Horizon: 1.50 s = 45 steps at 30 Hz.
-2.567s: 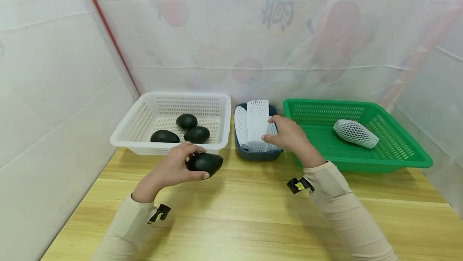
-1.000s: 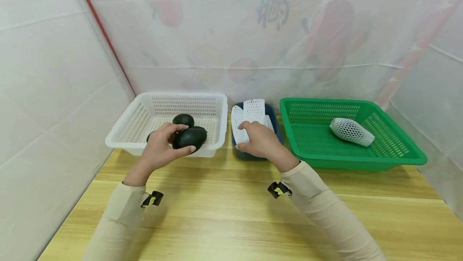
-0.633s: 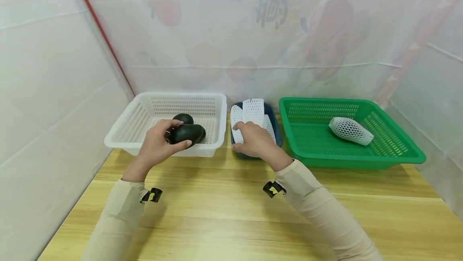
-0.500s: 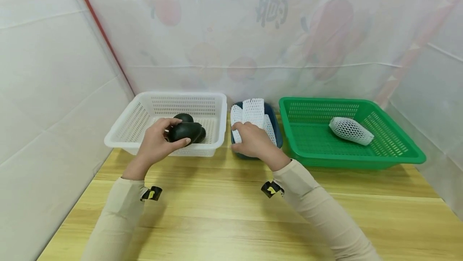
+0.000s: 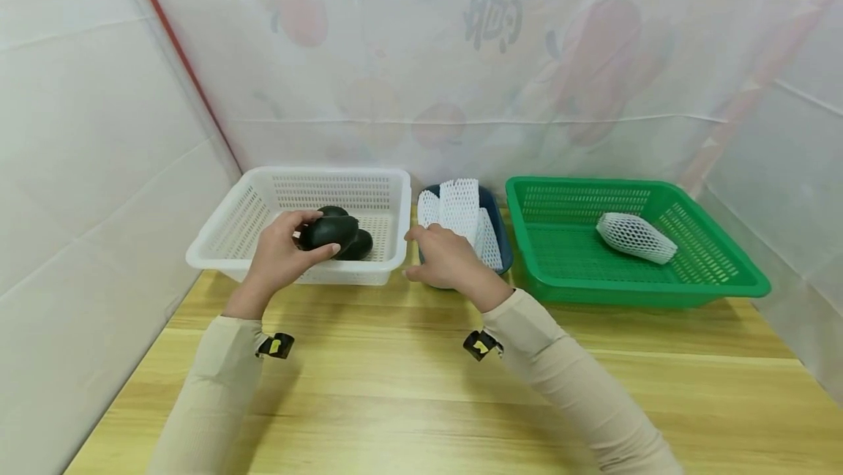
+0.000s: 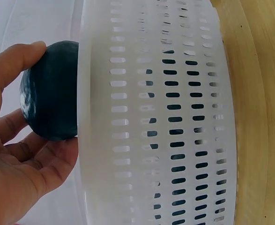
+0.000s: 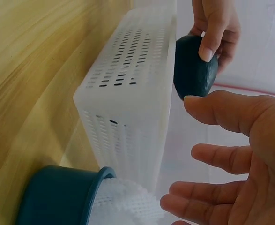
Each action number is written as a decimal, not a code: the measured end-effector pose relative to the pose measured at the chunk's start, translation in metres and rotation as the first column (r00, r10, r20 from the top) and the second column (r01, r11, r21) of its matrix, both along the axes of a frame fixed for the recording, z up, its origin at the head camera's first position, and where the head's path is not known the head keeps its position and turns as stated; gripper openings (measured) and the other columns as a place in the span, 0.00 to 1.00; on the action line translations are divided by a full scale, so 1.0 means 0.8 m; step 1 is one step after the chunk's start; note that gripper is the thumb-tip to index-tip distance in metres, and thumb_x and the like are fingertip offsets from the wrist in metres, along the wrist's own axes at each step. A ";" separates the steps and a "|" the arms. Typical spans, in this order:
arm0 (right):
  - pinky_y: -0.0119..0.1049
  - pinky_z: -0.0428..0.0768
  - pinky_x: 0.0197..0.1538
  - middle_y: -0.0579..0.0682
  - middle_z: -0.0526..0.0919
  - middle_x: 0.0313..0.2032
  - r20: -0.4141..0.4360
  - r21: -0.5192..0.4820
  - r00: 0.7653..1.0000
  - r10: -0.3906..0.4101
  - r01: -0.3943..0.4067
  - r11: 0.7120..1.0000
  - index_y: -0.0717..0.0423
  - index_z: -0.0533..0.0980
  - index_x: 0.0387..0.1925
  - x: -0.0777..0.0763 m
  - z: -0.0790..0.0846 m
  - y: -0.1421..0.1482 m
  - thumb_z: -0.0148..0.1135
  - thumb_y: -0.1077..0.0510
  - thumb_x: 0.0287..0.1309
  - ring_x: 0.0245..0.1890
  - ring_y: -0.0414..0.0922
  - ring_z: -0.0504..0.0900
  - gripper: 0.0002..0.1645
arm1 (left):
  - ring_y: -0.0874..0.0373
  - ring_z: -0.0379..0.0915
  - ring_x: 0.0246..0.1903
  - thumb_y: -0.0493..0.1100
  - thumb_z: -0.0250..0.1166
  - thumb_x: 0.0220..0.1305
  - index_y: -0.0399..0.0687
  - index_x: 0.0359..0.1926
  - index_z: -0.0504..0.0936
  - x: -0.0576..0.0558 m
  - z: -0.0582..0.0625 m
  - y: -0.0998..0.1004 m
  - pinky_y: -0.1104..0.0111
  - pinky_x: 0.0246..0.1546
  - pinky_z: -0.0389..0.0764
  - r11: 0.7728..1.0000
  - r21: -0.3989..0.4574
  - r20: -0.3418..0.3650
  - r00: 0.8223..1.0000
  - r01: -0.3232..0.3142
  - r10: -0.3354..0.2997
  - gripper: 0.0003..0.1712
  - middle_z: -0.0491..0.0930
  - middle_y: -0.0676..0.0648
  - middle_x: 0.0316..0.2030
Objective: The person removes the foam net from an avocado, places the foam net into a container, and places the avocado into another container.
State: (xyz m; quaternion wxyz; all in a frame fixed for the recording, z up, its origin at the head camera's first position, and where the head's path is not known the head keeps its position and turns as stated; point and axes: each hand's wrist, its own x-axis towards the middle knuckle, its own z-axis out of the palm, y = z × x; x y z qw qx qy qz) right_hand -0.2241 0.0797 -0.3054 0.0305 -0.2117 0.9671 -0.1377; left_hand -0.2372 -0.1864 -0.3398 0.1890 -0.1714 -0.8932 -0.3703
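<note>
My left hand (image 5: 279, 252) grips a dark green avocado (image 5: 329, 234) above the front part of the white basket (image 5: 387, 267). In the left wrist view the thumb and fingers wrap the avocado (image 6: 50, 93), just over the rim. More avocados lie behind and beside it, such as one avocado (image 5: 360, 247), partly hidden. My right hand (image 5: 448, 259) hovers over the front of the dark blue bin (image 5: 503, 244) with nothing in its grasp. Its fingers are spread and relaxed in the right wrist view. White foam net sleeves (image 5: 459, 208) stand in that bin, partly covered by the hand.
To the right stands a green basket (image 5: 553, 286) holding one item in a white foam net (image 5: 636, 237). All containers sit in a row on the wooden table (image 5: 395, 387), near a pale sheet wall (image 5: 408, 58) with a red edge at left.
The left hand has carried the avocado from in front of the white basket back and left, over it. My right hand has shifted left across the blue bin, uncovering the right-hand sleeves.
</note>
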 end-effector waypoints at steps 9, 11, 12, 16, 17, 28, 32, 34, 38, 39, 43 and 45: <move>0.44 0.75 0.34 0.55 0.76 0.46 -0.021 -0.005 1.000 0.010 -0.010 1.000 0.54 0.71 0.58 0.003 0.001 -0.003 0.68 0.47 0.49 0.38 0.48 0.75 0.34 | 0.41 0.65 0.50 0.46 0.71 0.52 0.35 0.54 0.73 -0.002 -0.001 -0.009 0.50 0.45 0.69 0.998 -0.058 0.038 0.999 -0.021 0.023 0.31 0.71 0.35 0.51; 0.44 0.75 0.34 0.54 0.76 0.46 -0.021 -0.007 1.000 0.009 -0.009 1.000 0.54 0.71 0.58 0.003 0.001 -0.002 0.68 0.47 0.49 0.37 0.47 0.75 0.34 | 0.41 0.65 0.50 0.46 0.71 0.53 0.35 0.54 0.74 -0.002 0.000 -0.010 0.49 0.47 0.67 0.998 -0.065 0.042 0.999 -0.019 0.022 0.30 0.72 0.36 0.51; 0.44 0.75 0.34 0.54 0.76 0.45 -0.020 -0.009 1.000 0.009 -0.009 1.000 0.54 0.71 0.58 0.003 0.001 -0.002 0.68 0.47 0.49 0.37 0.47 0.74 0.34 | 0.41 0.65 0.50 0.46 0.71 0.53 0.35 0.54 0.74 -0.002 0.000 -0.010 0.49 0.47 0.67 0.998 -0.068 0.042 0.999 -0.018 0.021 0.30 0.72 0.36 0.51; 0.43 0.75 0.33 0.54 0.76 0.45 -0.014 -0.014 1.000 0.009 -0.009 1.000 0.54 0.71 0.57 0.003 0.000 -0.002 0.68 0.47 0.50 0.36 0.46 0.73 0.34 | 0.41 0.66 0.50 0.45 0.71 0.52 0.34 0.54 0.74 -0.002 0.001 -0.009 0.49 0.47 0.68 0.997 -0.079 0.040 0.999 -0.012 0.015 0.30 0.72 0.36 0.51; 0.43 0.75 0.33 0.54 0.76 0.45 -0.014 -0.014 1.000 0.011 -0.011 1.000 0.54 0.71 0.57 0.003 0.000 -0.002 0.68 0.47 0.50 0.36 0.46 0.73 0.34 | 0.41 0.66 0.50 0.45 0.71 0.52 0.34 0.54 0.74 -0.002 0.001 -0.009 0.49 0.47 0.68 0.997 -0.081 0.038 0.999 -0.012 0.015 0.30 0.72 0.36 0.51; 0.45 0.75 0.36 0.55 0.76 0.46 0.019 -0.015 1.000 -0.006 0.007 1.000 0.55 0.72 0.56 0.005 -0.005 0.012 0.68 0.48 0.50 0.41 0.48 0.74 0.32 | 0.42 0.66 0.53 0.48 0.69 0.54 0.40 0.55 0.75 0.005 -0.001 0.011 0.50 0.50 0.68 0.991 -0.104 0.149 0.987 0.080 -0.064 0.29 0.73 0.38 0.53; 0.47 0.75 0.39 0.56 0.76 0.47 0.035 0.010 0.999 -0.027 0.027 1.000 0.55 0.71 0.57 0.005 -0.009 0.024 0.67 0.48 0.51 0.42 0.49 0.74 0.32 | 0.43 0.65 0.55 0.47 0.69 0.54 0.40 0.53 0.76 0.011 0.000 0.018 0.51 0.52 0.66 0.988 -0.115 0.158 0.984 0.100 -0.081 0.27 0.73 0.39 0.53; 0.48 0.75 0.40 0.56 0.76 0.47 0.045 0.013 0.998 -0.039 0.039 0.999 0.55 0.71 0.57 0.006 -0.009 0.031 0.67 0.48 0.51 0.42 0.50 0.75 0.33 | 0.43 0.65 0.55 0.47 0.70 0.53 0.41 0.52 0.77 0.013 0.001 0.021 0.51 0.52 0.66 0.987 -0.120 0.154 0.984 0.104 -0.085 0.26 0.73 0.39 0.53; 0.49 0.74 0.42 0.56 0.75 0.49 0.046 0.010 0.997 -0.061 0.060 0.998 0.55 0.70 0.58 0.007 -0.006 0.043 0.68 0.48 0.51 0.45 0.51 0.74 0.34 | 0.43 0.66 0.54 0.46 0.70 0.53 0.41 0.51 0.77 0.016 0.005 0.029 0.50 0.52 0.67 0.982 -0.134 0.151 0.982 0.131 -0.111 0.26 0.73 0.38 0.52; 0.49 0.74 0.43 0.57 0.75 0.49 0.044 0.007 0.997 -0.061 0.061 0.998 0.55 0.70 0.58 0.008 -0.005 0.045 0.67 0.48 0.51 0.46 0.51 0.74 0.34 | 0.43 0.66 0.54 0.46 0.70 0.53 0.42 0.52 0.77 0.017 0.006 0.032 0.50 0.52 0.67 0.981 -0.135 0.153 0.981 0.136 -0.115 0.26 0.73 0.38 0.52; 0.48 0.74 0.42 0.56 0.75 0.49 0.046 0.006 0.997 -0.062 0.061 0.998 0.55 0.70 0.59 0.008 -0.004 0.051 0.67 0.47 0.52 0.46 0.51 0.74 0.34 | 0.44 0.66 0.53 0.47 0.70 0.52 0.43 0.51 0.78 0.019 0.006 0.041 0.51 0.51 0.68 0.979 -0.131 0.152 0.979 0.154 -0.133 0.26 0.72 0.39 0.52; 0.48 0.74 0.43 0.57 0.75 0.49 0.050 -0.001 0.997 -0.057 0.057 0.998 0.55 0.69 0.59 0.009 -0.004 0.052 0.66 0.47 0.52 0.46 0.51 0.74 0.34 | 0.45 0.67 0.52 0.47 0.70 0.52 0.43 0.51 0.78 0.020 0.004 0.047 0.52 0.49 0.69 0.978 -0.132 0.142 0.979 0.164 -0.145 0.25 0.73 0.40 0.51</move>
